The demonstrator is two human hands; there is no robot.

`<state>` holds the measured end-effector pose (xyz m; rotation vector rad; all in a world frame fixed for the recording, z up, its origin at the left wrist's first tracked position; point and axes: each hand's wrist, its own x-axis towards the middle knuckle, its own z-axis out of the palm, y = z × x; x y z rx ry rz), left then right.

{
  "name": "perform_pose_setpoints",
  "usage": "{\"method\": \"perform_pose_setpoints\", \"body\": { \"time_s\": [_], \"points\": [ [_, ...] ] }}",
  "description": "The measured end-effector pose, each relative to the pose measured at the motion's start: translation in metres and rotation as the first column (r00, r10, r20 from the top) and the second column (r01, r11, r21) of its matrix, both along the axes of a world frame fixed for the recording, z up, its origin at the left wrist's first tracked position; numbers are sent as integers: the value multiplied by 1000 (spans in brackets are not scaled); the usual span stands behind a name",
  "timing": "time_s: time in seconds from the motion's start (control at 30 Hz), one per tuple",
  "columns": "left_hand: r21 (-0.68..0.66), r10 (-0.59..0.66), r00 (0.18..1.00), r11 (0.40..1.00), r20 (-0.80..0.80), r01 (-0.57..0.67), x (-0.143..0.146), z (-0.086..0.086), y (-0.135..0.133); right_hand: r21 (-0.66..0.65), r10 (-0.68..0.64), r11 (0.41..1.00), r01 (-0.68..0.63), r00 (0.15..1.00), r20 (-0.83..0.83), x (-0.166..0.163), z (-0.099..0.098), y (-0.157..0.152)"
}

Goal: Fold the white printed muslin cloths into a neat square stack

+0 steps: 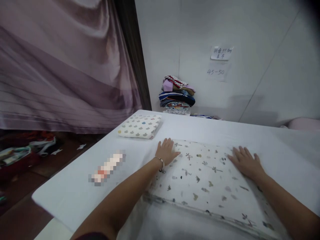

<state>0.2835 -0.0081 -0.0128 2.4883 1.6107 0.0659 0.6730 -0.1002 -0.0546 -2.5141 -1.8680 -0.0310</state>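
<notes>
A white cloth [200, 180] printed with palm trees, birds and small plants lies folded in layers on the white table [82, 190], close in front of me. My left hand [167, 152] rests flat at its far left corner, fingers spread, a bracelet on the wrist. Over at the far right corner my right hand [247, 161] lies palm down with its fingers apart. Neither hand grips the fabric. Farther left on the table sits a smaller folded cloth [140, 126] with grey and coloured prints.
A blurred-out oblong item [107, 168] lies on the table's left part. Behind the far edge, folded textiles [177, 96] are stacked against the wall. A pinkish curtain [70, 66] hangs at left, above fabric items [37, 146] by the floor. Paper notes [221, 54] are on the wall.
</notes>
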Motion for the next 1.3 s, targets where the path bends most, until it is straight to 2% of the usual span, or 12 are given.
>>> {"method": "perform_pose_setpoints", "body": {
  "time_s": [0.1, 0.2, 0.3, 0.4, 0.5, 0.57, 0.67, 0.73, 0.9, 1.0, 1.07, 1.3],
  "points": [
    [-9, 0, 1000, 1000, -23, 0, 4, -15, 10, -55, -54, 997, 49, 995, -88, 16, -14, 0],
    [-21, -1, 1000, 1000, 24, 1, 3, -24, 13, -6, -49, 999, 49, 991, -124, 24, -23, 1],
    [-70, 34, 983, 997, 182, -21, -1, -20, 15, -19, -65, 998, 63, 987, -145, 29, -21, 3],
    [-93, 187, 911, 982, 367, -164, -11, -12, 21, -16, -56, 998, 55, 990, -126, 22, -9, 8],
    [-143, 377, 841, 926, 388, -350, -26, -7, 30, 45, 73, 997, -67, 989, -127, -11, 6, 17],
    [-203, 460, 812, 888, 361, -413, -34, -8, 35, 45, 182, 983, -177, 956, -229, -47, 14, 27],
    [-278, 502, 801, 861, 327, -426, -36, -10, 38, 114, 356, 934, -339, 852, -384, -110, 22, 47],
    [-315, 509, 798, 853, 321, -417, -34, -11, 38, 167, 416, 908, -384, 792, -447, -149, 27, 63],
    [-338, 517, 768, 849, 377, -406, -28, -14, 33, 204, 395, 914, -351, 653, -646, -222, 40, 108],
    [-301, 494, 749, 868, 442, -395, -26, -15, 26, 174, 359, 918, -357, 561, -746, -247, 45, 133],
    [-284, 478, 739, 878, 475, -385, -22, -14, 22, 148, 339, 917, -370, 530, -777, -254, 48, 146],
    [-227, 411, 764, 912, 498, -342, -10, 2, 11, 170, 336, 900, -402, 391, -857, -251, 57, 157]
  ]
}}
